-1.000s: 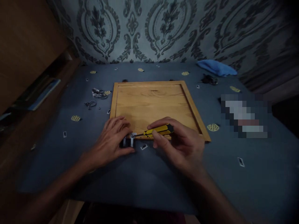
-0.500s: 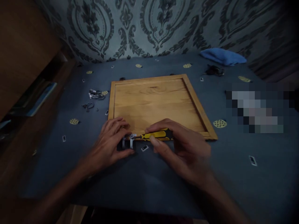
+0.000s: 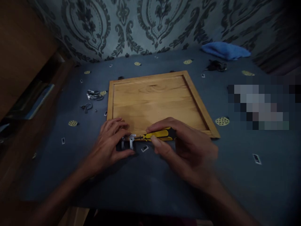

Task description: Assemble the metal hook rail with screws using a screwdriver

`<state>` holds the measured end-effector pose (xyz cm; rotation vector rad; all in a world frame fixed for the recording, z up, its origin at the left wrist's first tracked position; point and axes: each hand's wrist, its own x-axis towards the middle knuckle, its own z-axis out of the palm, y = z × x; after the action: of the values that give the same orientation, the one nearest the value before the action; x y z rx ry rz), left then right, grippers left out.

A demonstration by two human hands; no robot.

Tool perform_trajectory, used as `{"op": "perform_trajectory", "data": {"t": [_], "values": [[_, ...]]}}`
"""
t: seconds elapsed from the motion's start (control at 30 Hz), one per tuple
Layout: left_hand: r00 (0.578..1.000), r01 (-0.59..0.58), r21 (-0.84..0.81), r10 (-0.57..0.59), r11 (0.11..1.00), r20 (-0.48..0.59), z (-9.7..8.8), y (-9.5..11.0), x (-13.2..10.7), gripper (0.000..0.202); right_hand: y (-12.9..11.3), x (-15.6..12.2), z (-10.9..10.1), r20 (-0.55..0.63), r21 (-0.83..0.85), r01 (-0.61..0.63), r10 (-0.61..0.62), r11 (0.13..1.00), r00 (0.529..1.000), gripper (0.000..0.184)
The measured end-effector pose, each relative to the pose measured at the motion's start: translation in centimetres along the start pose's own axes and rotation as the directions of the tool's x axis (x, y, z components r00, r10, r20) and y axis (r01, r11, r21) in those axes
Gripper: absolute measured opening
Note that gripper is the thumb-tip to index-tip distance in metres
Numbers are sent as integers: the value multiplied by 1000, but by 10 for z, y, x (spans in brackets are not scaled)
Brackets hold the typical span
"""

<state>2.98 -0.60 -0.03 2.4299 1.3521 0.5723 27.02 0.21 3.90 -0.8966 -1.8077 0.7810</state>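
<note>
A square wooden board [image 3: 155,100] with a raised rim lies on the dark blue table [image 3: 145,179]. At its near edge my left hand [image 3: 108,146] is closed on a small metal bracket [image 3: 128,142], fingers above it and thumb below. My right hand [image 3: 185,150] grips a yellow-and-black screwdriver [image 3: 157,134] held almost level, pointing left. Its tip meets the top of the bracket. A small white tag [image 3: 144,148] lies just under the screwdriver shaft.
Loose metal hardware [image 3: 92,95] and a ring [image 3: 86,107] lie left of the board. Yellow perforated discs [image 3: 222,121] and small tags dot the table. A blue cloth [image 3: 224,50] and a dark object [image 3: 216,66] sit at the back right. A wooden cabinet [image 3: 21,56] stands left.
Both hands stay at the bracket with the screwdriver tip on it. The screwdriver lies a little flatter than a second ago. The view has shifted, so the board sits higher in frame.
</note>
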Motion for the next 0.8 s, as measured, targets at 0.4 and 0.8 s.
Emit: {"op": "perform_trajectory", "data": {"t": [0.4,0.8], "values": [[1000,20,-13,-20,1000,7,0,2,0,39,3,1,2,28,-9,18,-17,1000,999,12],[1000,-14,-11,14,1000,-21,2,1,-1,39,3,0,0,68,-59,20,-16,998,998,10]]}}
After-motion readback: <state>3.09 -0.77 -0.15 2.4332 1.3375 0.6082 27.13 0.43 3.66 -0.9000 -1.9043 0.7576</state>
